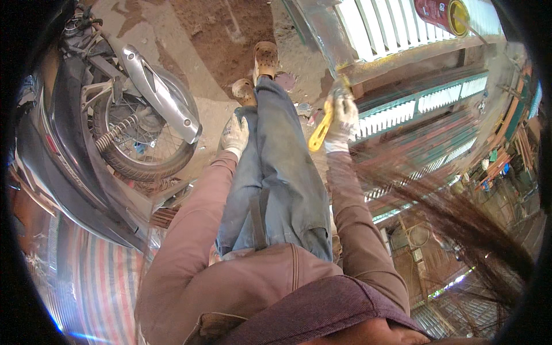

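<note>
A yellow-handled paintbrush [323,123] is gripped in the gloved right hand [343,118], fingers wrapped tight round the handle approx. midway; the handle's free end points down-left toward the jeans [282,178], and the bristle end [340,85] is held up against the edge of a slatted panel [402,112]. The panel's slats are seen painted white w/ green rails; the view there is blurred, so contact btwn bristles and wood cannot be confirmed.

The left hand [236,135], also in a soiled white glove, is laid on the left leg near the knee, fingers loosely curled, nothing held. Both arms are covered by mauve sleeves [190,230].

A red paint tin [440,12] w/ a yellow lid is seen at the top right, resting on another white slatted section [379,26], well apart from the brush. Two tan clogs [264,60] are worn on the feet, set on bare dirt ground [218,29].

To the left, a motorbike's rear wheel [141,135] w/ chrome exhaust [164,95] is parked near the left leg, not touching it. A striped red-blue tarp [98,282] is spread at the lower left. Dark hair strands [460,218] are hung across the right side of the view, partly hiding stacked timber and other clutter behind; detail there is too blurred to tell.
</note>
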Action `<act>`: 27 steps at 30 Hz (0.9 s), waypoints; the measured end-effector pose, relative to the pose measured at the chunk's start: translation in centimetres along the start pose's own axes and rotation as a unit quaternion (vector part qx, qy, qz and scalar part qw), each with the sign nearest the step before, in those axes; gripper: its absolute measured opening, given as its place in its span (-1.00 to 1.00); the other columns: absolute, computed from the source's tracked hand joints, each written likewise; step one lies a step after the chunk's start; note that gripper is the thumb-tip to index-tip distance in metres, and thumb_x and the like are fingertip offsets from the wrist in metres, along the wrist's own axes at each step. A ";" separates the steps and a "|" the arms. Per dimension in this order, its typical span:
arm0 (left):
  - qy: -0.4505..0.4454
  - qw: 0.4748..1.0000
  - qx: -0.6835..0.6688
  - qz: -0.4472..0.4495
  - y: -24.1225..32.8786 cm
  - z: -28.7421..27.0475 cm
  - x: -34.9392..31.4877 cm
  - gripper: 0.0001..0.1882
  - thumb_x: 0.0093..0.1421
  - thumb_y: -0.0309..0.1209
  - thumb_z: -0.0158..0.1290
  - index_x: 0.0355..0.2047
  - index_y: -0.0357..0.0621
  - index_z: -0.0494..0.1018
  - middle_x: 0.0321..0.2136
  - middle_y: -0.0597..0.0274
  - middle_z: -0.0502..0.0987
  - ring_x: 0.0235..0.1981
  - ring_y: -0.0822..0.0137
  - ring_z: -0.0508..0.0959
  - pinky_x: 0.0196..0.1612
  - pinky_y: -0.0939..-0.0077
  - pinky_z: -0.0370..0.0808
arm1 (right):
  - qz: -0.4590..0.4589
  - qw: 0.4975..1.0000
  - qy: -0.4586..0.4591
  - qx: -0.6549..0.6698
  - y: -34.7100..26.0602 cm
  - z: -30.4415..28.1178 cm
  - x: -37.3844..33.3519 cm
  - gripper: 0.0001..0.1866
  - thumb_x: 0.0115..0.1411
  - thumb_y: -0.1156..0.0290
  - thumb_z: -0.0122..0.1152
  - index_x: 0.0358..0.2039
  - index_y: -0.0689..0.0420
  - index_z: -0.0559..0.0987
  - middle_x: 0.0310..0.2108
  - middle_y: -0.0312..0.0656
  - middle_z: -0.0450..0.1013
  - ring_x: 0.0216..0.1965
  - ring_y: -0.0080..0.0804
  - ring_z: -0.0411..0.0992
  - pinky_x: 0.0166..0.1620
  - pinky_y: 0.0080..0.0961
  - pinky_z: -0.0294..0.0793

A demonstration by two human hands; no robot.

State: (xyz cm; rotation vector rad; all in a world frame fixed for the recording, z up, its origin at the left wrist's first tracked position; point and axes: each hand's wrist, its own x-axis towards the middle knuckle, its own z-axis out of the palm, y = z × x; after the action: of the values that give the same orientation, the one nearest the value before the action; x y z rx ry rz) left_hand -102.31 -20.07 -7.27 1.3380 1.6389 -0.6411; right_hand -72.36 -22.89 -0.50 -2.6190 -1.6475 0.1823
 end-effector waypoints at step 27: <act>0.115 0.991 -0.001 0.064 1.8 -7.7 2.3 -0.39 0.28 -0.08 -0.07 0.18 -0.28 0.27 0.02 -0.26 0.45 0.03 -0.14 0.46 0.11 0.11 0.38 | 0.080 0.995 0.045 0.044 -4.1 -1.6 6.7 -0.54 0.10 0.45 0.23 0.05 0.13 0.47 -0.04 -0.05 0.46 -0.05 -0.11 0.46 -0.06 -0.29 0.49</act>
State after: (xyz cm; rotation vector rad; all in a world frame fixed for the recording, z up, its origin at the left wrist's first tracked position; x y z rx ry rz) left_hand -103.03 -12.09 -5.51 1.5485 1.7163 -0.4209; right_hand -72.93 -15.02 0.99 -2.6507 -1.3708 0.1350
